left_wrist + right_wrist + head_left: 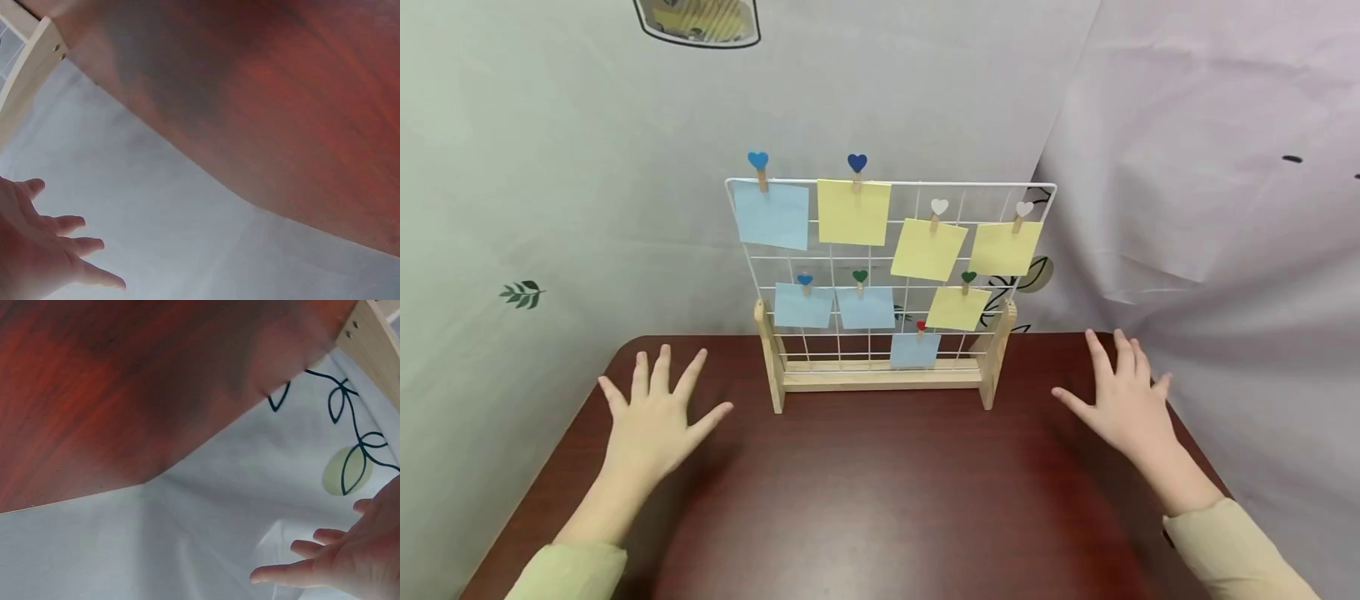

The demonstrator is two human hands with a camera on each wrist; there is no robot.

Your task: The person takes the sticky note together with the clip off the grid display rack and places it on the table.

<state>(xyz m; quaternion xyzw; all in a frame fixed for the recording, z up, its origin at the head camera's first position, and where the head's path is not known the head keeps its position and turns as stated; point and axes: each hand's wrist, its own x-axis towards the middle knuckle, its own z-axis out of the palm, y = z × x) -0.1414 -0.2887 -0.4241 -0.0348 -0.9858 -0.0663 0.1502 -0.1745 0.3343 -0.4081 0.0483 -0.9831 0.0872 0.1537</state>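
A white wire grid point(820, 185) in a wooden stand point(880, 379) stands at the back middle of a dark red table point(880, 492). Several blue and yellow paper notes, such as a yellow note point(853, 212) and a blue note point(771, 214), hang on it from small heart-topped wooden clips point(758, 165). My left hand point(655, 412) lies flat with fingers spread on the table, left of the stand. My right hand point(1123, 400) lies spread on the table to the stand's right. Neither holds anything. The wrist views show each hand's fingers point(69, 224) point(284, 572) straight.
Pale cloth point(1225, 250) with leaf prints hangs behind and at both sides of the table. The table's left edge point(542, 467) and right edge point(1195, 450) run close to my hands. A stand leg point(28, 69) shows in the left wrist view.
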